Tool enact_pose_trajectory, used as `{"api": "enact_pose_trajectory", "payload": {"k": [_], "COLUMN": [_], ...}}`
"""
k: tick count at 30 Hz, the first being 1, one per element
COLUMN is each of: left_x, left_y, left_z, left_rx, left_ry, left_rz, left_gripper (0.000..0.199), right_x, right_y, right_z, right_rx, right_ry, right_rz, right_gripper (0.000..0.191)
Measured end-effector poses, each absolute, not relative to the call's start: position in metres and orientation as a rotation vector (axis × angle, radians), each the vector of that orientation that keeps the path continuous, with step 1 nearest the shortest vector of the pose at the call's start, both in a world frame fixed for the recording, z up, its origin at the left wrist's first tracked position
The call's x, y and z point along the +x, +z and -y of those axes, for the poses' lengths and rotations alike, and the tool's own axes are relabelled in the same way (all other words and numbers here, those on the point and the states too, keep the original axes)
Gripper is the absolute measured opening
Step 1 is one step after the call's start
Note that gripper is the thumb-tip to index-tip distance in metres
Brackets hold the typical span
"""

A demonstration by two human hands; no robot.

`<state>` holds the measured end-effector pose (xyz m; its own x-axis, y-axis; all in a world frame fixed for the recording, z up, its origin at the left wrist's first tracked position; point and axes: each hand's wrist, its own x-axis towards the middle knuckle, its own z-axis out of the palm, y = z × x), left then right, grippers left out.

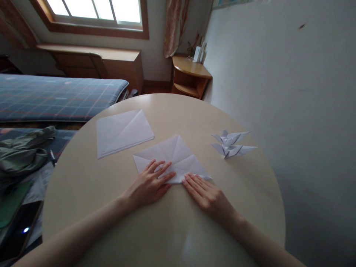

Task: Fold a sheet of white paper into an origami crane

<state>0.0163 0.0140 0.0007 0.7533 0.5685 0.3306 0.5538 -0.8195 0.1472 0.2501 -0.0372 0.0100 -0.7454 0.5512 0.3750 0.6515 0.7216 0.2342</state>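
Right under the two hands, on the round cream surface (169,115), lies a sheet of white paper (174,155) with many crease lines, folded into a shape like a diamond. The left hand (148,184) is flat and open, and its fingers (157,170) rest on the lower left part of the sheet. The right hand (207,196) is also flat and open, and its fingers (193,183) lie on the lower right part of the sheet. Neither hand is clenched and neither pinches the paper; both only lie on it from above, with the fingertips turned toward each other.

Farther ahead of the left hand, a second folded sheet (124,131) lies on the surface, apart from the first one. Ahead and to the right of the right hand, two paper cranes (229,144) lie close together. Left of the hands, a green cloth (23,152) and a dark flat device (19,230) lie beside the surface, and past them is a bed with a blue plaid cover (55,98). Farthest away are a wooden desk (94,63) under a window (94,11) and a small wooden bedside cabinet (189,76) beside a curtain (174,27).
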Motion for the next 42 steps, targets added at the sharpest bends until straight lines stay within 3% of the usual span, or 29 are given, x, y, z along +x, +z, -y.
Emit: {"api": "enact_pose_trajectory", "payload": {"k": [6, 13, 24, 32, 38, 42], "left_x": [0.014, 0.017, 0.025, 0.028, 0.039, 0.046], "left_y": [0.003, 0.019, 0.012, 0.015, 0.014, 0.007], "left_z": [-0.010, 0.017, 0.032, 0.034, 0.014, 0.002], "left_rx": [2.929, 2.978, 2.961, 2.944, 2.937, 2.941], "left_ry": [0.554, 0.358, 0.486, 0.482, 0.534, 0.603], "left_rz": [-0.972, -1.037, -0.832, -0.647, -0.550, -0.485], "left_gripper": [0.036, 0.072, 0.091, 0.078, 0.034, 0.023], "right_x": [0.252, 0.260, 0.273, 0.273, 0.268, 0.265], "right_y": [0.010, 0.009, 0.006, 0.003, 0.003, 0.001], "right_z": [0.035, 0.029, 0.020, 0.015, 0.013, 0.010], "right_rx": [-0.945, -0.933, -1.018, -1.093, -1.129, -1.205], "right_ry": [-0.440, -0.314, -0.237, 0.030, 0.210, 0.189], "right_rz": [2.636, 2.630, 2.555, 2.414, 2.375, 2.373], "right_gripper": [0.035, 0.040, 0.038, 0.036, 0.035, 0.039]}}
